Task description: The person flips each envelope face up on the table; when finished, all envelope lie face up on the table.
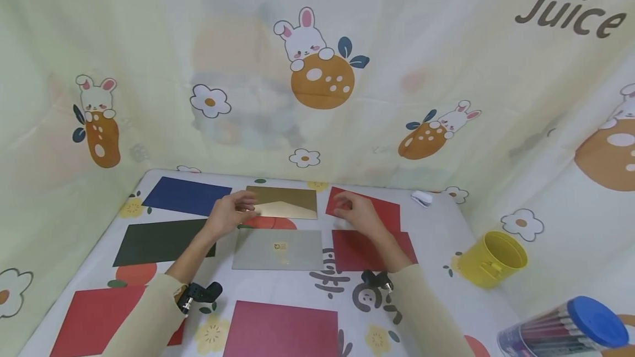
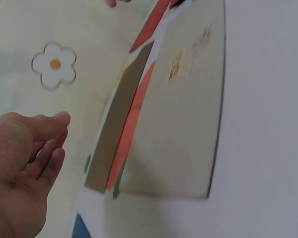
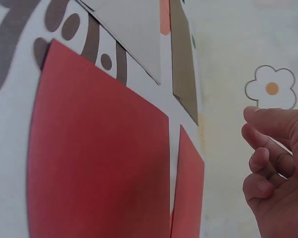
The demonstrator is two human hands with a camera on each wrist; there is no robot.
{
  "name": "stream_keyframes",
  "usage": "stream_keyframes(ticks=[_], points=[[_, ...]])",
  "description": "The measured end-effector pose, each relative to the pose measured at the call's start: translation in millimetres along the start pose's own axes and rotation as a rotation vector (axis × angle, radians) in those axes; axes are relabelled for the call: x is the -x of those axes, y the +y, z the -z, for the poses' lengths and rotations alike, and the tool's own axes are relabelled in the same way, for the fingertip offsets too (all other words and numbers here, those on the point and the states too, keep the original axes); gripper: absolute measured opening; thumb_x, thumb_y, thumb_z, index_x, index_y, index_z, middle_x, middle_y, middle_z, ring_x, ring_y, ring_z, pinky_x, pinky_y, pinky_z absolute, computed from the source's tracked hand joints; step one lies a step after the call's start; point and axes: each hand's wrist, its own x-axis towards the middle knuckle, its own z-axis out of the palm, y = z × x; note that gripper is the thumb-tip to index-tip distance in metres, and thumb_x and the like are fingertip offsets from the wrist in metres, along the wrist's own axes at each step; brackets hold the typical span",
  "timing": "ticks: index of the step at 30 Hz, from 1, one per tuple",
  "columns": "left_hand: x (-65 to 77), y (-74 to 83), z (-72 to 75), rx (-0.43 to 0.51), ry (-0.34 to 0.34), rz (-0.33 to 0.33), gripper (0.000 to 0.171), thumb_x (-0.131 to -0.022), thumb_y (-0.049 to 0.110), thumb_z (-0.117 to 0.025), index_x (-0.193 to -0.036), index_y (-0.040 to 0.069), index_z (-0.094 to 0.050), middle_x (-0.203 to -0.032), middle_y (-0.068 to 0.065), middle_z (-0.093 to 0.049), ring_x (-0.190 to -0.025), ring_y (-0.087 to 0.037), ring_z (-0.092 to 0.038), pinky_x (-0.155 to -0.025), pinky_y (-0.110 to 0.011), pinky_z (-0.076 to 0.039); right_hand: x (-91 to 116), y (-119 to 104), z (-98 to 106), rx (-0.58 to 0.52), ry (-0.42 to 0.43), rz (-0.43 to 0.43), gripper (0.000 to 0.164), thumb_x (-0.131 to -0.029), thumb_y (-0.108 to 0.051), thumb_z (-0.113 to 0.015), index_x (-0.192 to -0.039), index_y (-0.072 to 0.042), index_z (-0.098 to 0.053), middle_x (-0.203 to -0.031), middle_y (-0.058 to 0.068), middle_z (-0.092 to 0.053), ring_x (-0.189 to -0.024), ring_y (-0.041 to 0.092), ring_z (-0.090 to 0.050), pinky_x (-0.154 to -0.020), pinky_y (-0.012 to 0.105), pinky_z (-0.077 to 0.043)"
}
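Note:
My left hand (image 1: 232,212) hovers by the left edge of a gold envelope-like paper (image 1: 283,196), fingers loosely bent with nothing between them. In the left wrist view the thumb lies near the fingertips. My right hand (image 1: 358,212) is over the upper red paper (image 1: 387,209), its fingers also loosely curled and holding nothing. Under the right forearm lies a second red paper (image 1: 352,249), partly covered in the head view. A grey paper (image 2: 184,114) with a small gold mark lies below the gold one, between the two forearms.
Blue (image 1: 186,194) and dark green (image 1: 154,242) papers lie at left. Nearer are a red sheet (image 1: 94,313), partly under the left sleeve, and a pinkish-red sheet (image 1: 283,329). A white clip-like object (image 1: 421,198), yellow cup (image 1: 488,263) and blue-lidded pen tub (image 1: 560,326) stand right.

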Motion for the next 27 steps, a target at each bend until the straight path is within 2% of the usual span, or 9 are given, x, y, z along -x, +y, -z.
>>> stream_keyframes(ticks=[6,10,14,18,22,27], points=[[6.4,12.3,-6.0,0.026,-0.068,-0.067,0.045,-0.089,0.004,-0.075,-0.132,0.010,-0.063,-0.121,-0.016,-0.071,-0.107,-0.026,-0.068,-0.084,-0.033,-0.057,15,3,12,0.019,-0.008,0.026,0.035,-0.090,-0.021,-0.077,-0.124,-0.021,-0.066,-0.103,-0.004,-0.068,-0.091,0.019,-0.062,-0.072,0.031,-0.057],[9.2,16.1,-5.7,0.007,-0.093,-0.108,0.044,-0.090,0.003,-0.074,-0.132,0.008,-0.064,-0.120,-0.014,-0.072,-0.105,-0.025,-0.069,-0.085,-0.033,-0.058,21,4,20,0.014,-0.038,0.037,0.037,-0.090,-0.022,-0.078,-0.125,-0.019,-0.067,-0.102,-0.004,-0.067,-0.091,0.019,-0.063,-0.074,0.031,-0.058],[11.7,15.7,-4.8,-0.002,-0.110,-0.120,0.042,-0.090,0.003,-0.074,-0.131,0.006,-0.064,-0.118,-0.015,-0.072,-0.105,-0.026,-0.070,-0.084,-0.033,-0.058,27,8,27,0.008,-0.084,0.042,0.038,-0.091,-0.023,-0.076,-0.127,-0.015,-0.066,-0.102,-0.003,-0.068,-0.091,0.019,-0.063,-0.077,0.032,-0.057],[12.4,14.9,-6.4,0.041,-0.140,-0.110,0.043,-0.090,0.004,-0.074,-0.132,0.005,-0.063,-0.119,-0.016,-0.071,-0.107,-0.029,-0.070,-0.084,-0.032,-0.058,30,15,31,-0.004,-0.099,0.032,0.038,-0.091,-0.024,-0.075,-0.127,-0.014,-0.067,-0.101,-0.002,-0.068,-0.091,0.020,-0.063,-0.077,0.033,-0.057],[7.4,15.0,-13.6,0.104,-0.160,-0.100,0.045,-0.090,0.003,-0.074,-0.133,0.003,-0.062,-0.121,-0.017,-0.070,-0.110,-0.032,-0.068,-0.087,-0.032,-0.057,32,23,33,-0.027,-0.107,0.015,0.038,-0.092,-0.024,-0.075,-0.128,-0.014,-0.066,-0.102,-0.001,-0.068,-0.090,0.020,-0.064,-0.078,0.034,-0.057],[-7.8,15.6,-31.7,0.142,-0.176,-0.134,0.047,-0.089,0.000,-0.074,-0.133,-0.001,-0.060,-0.122,-0.020,-0.069,-0.111,-0.032,-0.068,-0.092,-0.040,-0.056,33,32,37,-0.060,-0.094,-0.009,0.037,-0.093,-0.023,-0.074,-0.127,-0.014,-0.066,-0.102,-0.001,-0.069,-0.089,0.020,-0.065,-0.080,0.035,-0.057]])
